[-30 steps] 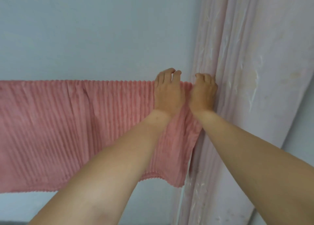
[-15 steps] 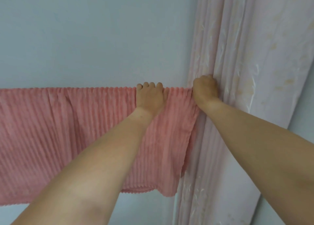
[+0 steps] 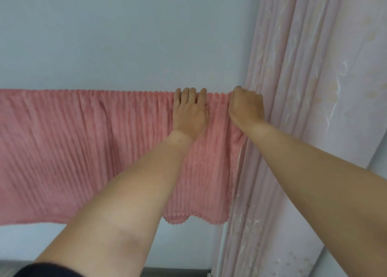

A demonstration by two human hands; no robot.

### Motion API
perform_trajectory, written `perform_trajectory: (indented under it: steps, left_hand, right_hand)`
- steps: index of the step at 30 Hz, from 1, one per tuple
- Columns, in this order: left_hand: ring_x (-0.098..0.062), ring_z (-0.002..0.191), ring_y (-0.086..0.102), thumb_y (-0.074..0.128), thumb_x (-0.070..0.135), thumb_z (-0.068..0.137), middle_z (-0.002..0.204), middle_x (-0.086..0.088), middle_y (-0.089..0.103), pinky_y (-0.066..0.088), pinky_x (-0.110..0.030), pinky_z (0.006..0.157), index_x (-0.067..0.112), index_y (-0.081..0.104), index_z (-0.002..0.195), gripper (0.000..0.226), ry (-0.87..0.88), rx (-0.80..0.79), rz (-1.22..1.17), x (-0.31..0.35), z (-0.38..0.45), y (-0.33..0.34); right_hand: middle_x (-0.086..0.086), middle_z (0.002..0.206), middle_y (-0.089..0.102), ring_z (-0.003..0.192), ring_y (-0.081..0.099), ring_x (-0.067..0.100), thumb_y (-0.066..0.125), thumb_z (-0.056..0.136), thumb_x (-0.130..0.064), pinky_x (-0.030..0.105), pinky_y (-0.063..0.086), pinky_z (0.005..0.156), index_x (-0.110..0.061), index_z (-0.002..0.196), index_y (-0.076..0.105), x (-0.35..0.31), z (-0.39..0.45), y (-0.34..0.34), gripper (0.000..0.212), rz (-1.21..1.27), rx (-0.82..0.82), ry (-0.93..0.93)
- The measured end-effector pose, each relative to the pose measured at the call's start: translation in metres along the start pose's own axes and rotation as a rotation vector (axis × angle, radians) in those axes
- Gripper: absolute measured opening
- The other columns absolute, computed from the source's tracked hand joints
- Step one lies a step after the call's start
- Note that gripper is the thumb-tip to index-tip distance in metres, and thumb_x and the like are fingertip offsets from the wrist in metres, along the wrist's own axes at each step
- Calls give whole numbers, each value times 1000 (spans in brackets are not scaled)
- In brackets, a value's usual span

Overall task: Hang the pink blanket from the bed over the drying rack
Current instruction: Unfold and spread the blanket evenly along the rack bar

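The pink ribbed blanket (image 3: 88, 151) hangs in a long band across the view, folded over a rail that its top fold hides. My left hand (image 3: 189, 113) lies flat on the blanket near its right end, with straight fingers reaching the top fold. My right hand (image 3: 246, 105) grips the blanket's top right corner, its fingers curled out of sight beside the curtain. The blanket's scalloped lower edge (image 3: 178, 219) hangs free between my forearms.
A pale pink curtain (image 3: 303, 109) hangs in folds directly right of the blanket and touches my right hand. A plain light wall or ceiling (image 3: 125, 36) fills the background. A dark sleeve edge (image 3: 48, 270) shows at the bottom left.
My hands, side by side a second ago, have spread apart along the top fold. My right hand has curled round the corner at the curtain, and the right end hangs smoother.
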State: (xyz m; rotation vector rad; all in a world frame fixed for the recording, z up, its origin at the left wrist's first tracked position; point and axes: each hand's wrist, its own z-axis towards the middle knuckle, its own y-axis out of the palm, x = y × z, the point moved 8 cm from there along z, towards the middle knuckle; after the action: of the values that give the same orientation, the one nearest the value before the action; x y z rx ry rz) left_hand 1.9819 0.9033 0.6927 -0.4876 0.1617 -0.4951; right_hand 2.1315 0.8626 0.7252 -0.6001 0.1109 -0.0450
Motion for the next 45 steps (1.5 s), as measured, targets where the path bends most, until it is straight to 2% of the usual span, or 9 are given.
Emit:
perform_trajectory:
  steps: [5,9,14,19,22,25,29,40,45]
  left_hand:
    - [-35,123,51,50,16,80,130,-17,58,37,-51,103,8,62,127,49,-131,160,-63,-23,-43,-30]
    - [-37,91,59,53,11,79,99,-19,63,47,-44,77,3,63,99,24,-447,-31,-80,-68,-119,-14]
    - [-33,81,64,49,9,86,80,-11,65,45,-30,65,4,60,80,14,-1112,-637,-436,-92,-256,59]
    - [-25,60,53,52,9,78,79,-10,57,45,-29,61,0,62,112,36,-1609,-735,-923,-60,-353,122]
    - [-16,54,56,58,8,86,79,-6,58,51,-28,65,9,62,106,21,-1715,-696,-1120,-34,-358,145]
    - [-19,88,62,65,13,85,100,-4,62,54,-34,89,13,61,113,28,-1841,-650,-1256,-12,-373,166]
    - [-14,75,58,77,19,80,97,-1,65,55,-27,74,14,67,117,39,-1988,-386,-1389,-2,-392,184]
    - [-11,77,60,73,22,91,116,-3,68,53,-33,95,10,68,110,23,-1976,-277,-1210,-14,-430,199]
    - [-27,128,55,63,29,96,146,-12,51,48,-38,95,8,45,143,55,-1933,-422,-1307,-8,-446,215]
  right_hand:
    - [17,83,60,78,55,34,52,77,-4,39,37,67,-3,87,59,-57,-35,-15,12,252,276,-4]
    - [19,70,64,67,61,39,57,79,-11,35,32,58,-4,85,60,-97,-122,54,9,502,-76,139]
    - [16,94,71,91,65,38,54,81,-13,34,49,75,-9,92,71,-82,-260,151,20,547,-542,642]
    - [18,108,68,93,66,38,53,86,-26,39,55,83,5,110,64,-23,-362,202,40,710,-571,1403]
    - [8,108,60,89,64,30,62,89,-38,41,60,79,-12,114,56,2,-389,221,37,1005,-379,1698]
    - [7,107,59,94,64,27,66,91,-35,31,57,63,-12,117,56,21,-393,231,36,1195,-214,1764]
    - [7,87,64,56,54,17,61,92,-27,22,41,45,-10,103,61,44,-406,238,21,1271,-42,1869]
    - [-7,74,50,62,38,12,55,98,-11,26,38,65,-17,82,58,46,-440,262,17,1205,-240,1846]
    - [-5,74,54,59,40,15,63,94,-18,26,38,55,-19,78,59,60,-455,278,17,1137,-270,1785]
